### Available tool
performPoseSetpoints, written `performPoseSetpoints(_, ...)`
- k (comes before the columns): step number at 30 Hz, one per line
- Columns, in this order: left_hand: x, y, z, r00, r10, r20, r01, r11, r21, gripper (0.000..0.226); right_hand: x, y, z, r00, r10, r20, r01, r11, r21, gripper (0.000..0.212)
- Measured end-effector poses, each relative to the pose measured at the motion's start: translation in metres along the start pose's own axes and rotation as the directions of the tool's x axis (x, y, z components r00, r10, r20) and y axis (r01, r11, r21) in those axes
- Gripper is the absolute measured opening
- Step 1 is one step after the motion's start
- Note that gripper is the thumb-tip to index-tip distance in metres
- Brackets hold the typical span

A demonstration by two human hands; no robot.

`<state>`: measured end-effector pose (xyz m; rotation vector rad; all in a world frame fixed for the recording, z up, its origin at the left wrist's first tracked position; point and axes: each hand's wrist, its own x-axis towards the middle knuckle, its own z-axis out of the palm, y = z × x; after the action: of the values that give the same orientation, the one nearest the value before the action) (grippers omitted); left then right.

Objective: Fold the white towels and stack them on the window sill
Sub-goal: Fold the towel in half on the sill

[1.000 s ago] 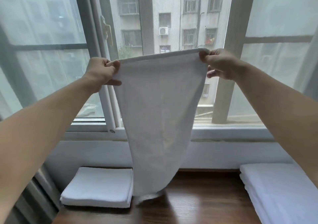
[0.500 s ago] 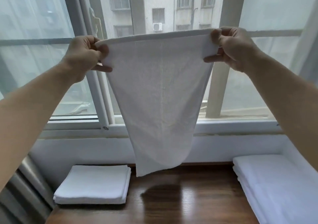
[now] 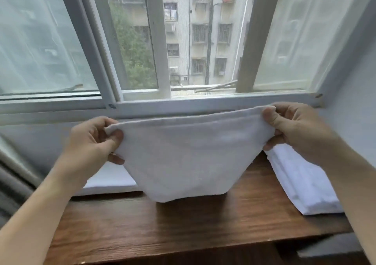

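Note:
A white towel (image 3: 189, 159) hangs stretched between my two hands just above the wooden window sill (image 3: 183, 228). My left hand (image 3: 91, 144) pinches its upper left corner and my right hand (image 3: 293, 132) pinches its upper right corner. The towel's lower edge touches or nearly touches the wood. A folded white towel stack (image 3: 109, 179) lies on the sill at the left, partly hidden behind the held towel and my left hand. Another pile of white towels (image 3: 301, 183) lies on the sill at the right.
The window frame (image 3: 162, 104) runs just behind the sill, with glass panes above. A white wall (image 3: 354, 112) closes the right side. A grey curtain or rail (image 3: 14, 175) borders the left. Bare wood shows in the middle front of the sill.
Both hands have come down with the towel from in front of the window to just above the sill. The view has tilted downward.

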<state>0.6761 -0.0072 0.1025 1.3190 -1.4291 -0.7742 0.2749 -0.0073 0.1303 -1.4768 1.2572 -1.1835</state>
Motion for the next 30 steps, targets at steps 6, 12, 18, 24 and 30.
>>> performPoseSetpoints(6,0.0,-0.048,0.02,0.986,-0.119,0.119,0.107,0.989,0.099,0.01,-0.013,0.061,0.027,0.973,0.228,-0.044,-0.23,0.97,-0.076,0.032)
performPoseSetpoints(12,0.02,-0.115,0.051,0.962,-0.2,0.188,0.135,0.94,0.313,0.018,0.004,0.126,0.045,0.94,0.318,-0.127,-0.34,0.906,-0.252,0.027)
performPoseSetpoints(18,-0.011,-0.183,0.083,0.904,-0.364,0.224,0.205,0.829,0.521,0.016,-0.003,0.215,0.06,0.881,0.473,-0.025,-0.401,0.716,-0.572,0.036)
performPoseSetpoints(24,0.003,-0.211,0.113,0.906,-0.403,0.132,0.305,0.836,0.456,0.018,0.019,0.27,0.068,0.868,0.492,-0.071,-0.455,0.731,-0.508,0.021)
performPoseSetpoints(30,0.068,-0.247,0.151,0.93,-0.364,-0.044,0.346,0.829,0.44,0.016,0.097,0.303,0.064,0.894,0.432,-0.122,-0.443,0.807,-0.391,0.026)
